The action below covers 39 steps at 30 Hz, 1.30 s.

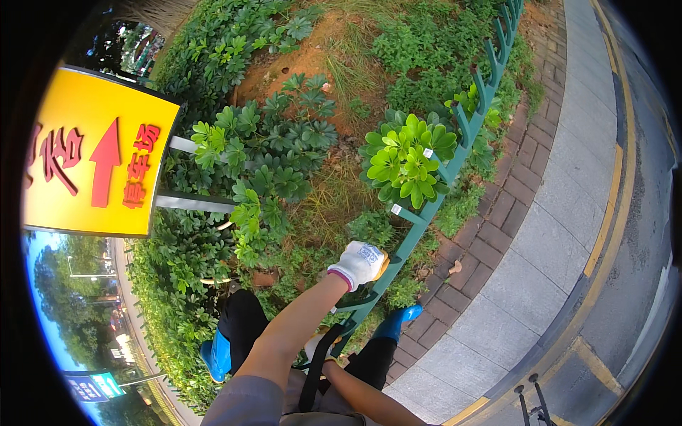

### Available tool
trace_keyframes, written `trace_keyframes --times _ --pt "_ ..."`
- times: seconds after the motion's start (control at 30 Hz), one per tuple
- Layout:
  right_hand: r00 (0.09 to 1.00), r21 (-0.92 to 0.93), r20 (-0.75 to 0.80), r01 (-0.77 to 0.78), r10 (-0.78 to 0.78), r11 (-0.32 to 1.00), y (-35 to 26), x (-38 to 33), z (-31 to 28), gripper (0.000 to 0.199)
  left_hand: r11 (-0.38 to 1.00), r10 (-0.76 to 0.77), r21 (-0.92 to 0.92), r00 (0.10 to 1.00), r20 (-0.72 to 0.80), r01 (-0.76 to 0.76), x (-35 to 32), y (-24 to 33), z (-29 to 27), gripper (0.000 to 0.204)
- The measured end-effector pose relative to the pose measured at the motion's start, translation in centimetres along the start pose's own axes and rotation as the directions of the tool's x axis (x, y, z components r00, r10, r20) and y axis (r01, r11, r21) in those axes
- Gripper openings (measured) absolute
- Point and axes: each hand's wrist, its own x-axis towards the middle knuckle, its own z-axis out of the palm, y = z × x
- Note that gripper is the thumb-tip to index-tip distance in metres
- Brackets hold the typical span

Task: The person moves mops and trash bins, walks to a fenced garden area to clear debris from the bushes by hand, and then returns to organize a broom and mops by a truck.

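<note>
My left hand (361, 263), in a white work glove with an orange-yellow palm, reaches forward to the low green metal fence (409, 246). Its fingers curl round what looks like one of the fence's short pickets; the glove hides part of the grip. Closer to my body, my right hand (316, 345) is gloved too and sits near the fence's near end. A black strap (317, 373) crosses in front of it, so its fingers are hidden. My blue boots (403, 317) stand on either side of the fence. Bright green leaves (412, 160) press against the fence ahead.
A yellow sign (99, 153) with a red arrow stands on grey posts (195, 204) at the left, among dense shrubs (273, 163). Right of the fence run brick paving (490, 231), a grey stone walkway (540, 245) and a road (639, 206) with yellow lines.
</note>
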Motion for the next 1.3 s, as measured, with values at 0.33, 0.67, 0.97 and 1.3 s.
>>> trace_keyframes --times 0.33,0.67,0.97,1.3 --pt "0.973 0.001 0.231 -0.014 0.013 1.0 0.8 -1.0 -0.6 0.022 0.994 -0.06 -0.082 0.994 0.088 0.067 0.0 -0.9 1.4 0.021" --pt "0.954 -0.015 0.298 -0.016 0.02 1.0 2.9 -0.1 -1.7 0.022 0.958 -0.19 -0.192 0.973 0.128 0.212 -0.5 -0.5 0.0 0.01" --pt "0.956 0.146 0.292 -0.011 -0.032 0.989 5.9 1.7 -4.0 0.022 0.745 -0.599 -0.529 0.758 -0.259 0.407 -7.0 1.3 -3.4 0.025" --pt "0.833 -0.148 0.202 -0.494 0.516 0.857 8.5 -6.3 -20.7 0.023 0.695 -0.476 -0.509 0.856 0.202 0.507 -20.6 8.4 2.1 0.029"
